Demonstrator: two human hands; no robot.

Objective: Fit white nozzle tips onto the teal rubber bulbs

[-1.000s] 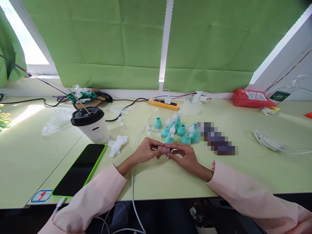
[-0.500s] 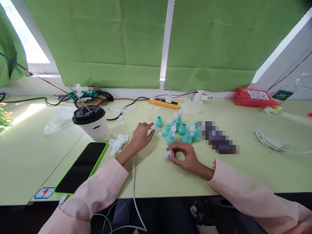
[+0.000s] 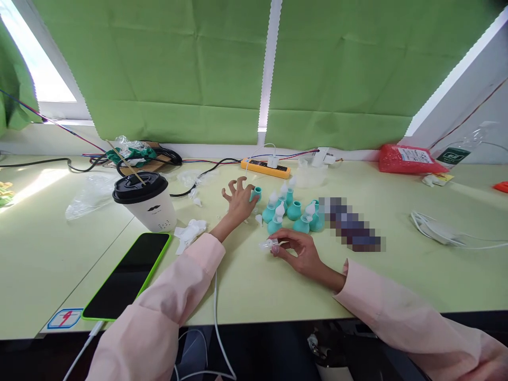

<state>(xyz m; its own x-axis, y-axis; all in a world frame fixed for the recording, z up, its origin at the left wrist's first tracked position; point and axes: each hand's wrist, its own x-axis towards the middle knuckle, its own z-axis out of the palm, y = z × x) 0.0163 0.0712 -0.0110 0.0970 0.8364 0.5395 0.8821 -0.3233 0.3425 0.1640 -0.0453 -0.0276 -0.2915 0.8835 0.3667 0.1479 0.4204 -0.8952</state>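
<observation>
My left hand (image 3: 239, 202) has its thumb and index finger pinched about a small teal rubber bulb (image 3: 257, 191), its other fingers spread. The bulb stands upright at the back left of the group. Between the fingertips of my right hand (image 3: 297, 250) is a small clear plastic nozzle piece (image 3: 270, 245), held just above the table. Beyond that hand stand several teal bulbs, some with white pointed tips, such as the front teal bulb (image 3: 274, 226). An open-necked teal bulb (image 3: 294, 210) has no tip. A loose white tip (image 3: 259, 219) lies near my left wrist.
On the left are a lidded paper cup (image 3: 153, 211), a phone (image 3: 127, 275) and a crumpled tissue (image 3: 190, 235). An orange power strip (image 3: 265, 168) lies behind. To the right are a blurred-out object (image 3: 355, 226), a white face mask (image 3: 434, 230) and a red package (image 3: 410, 159).
My left hand has moved from the small clear pieces up to the back-left teal bulb and pinched it. My right hand keeps the clear nozzle piece, now turned slightly.
</observation>
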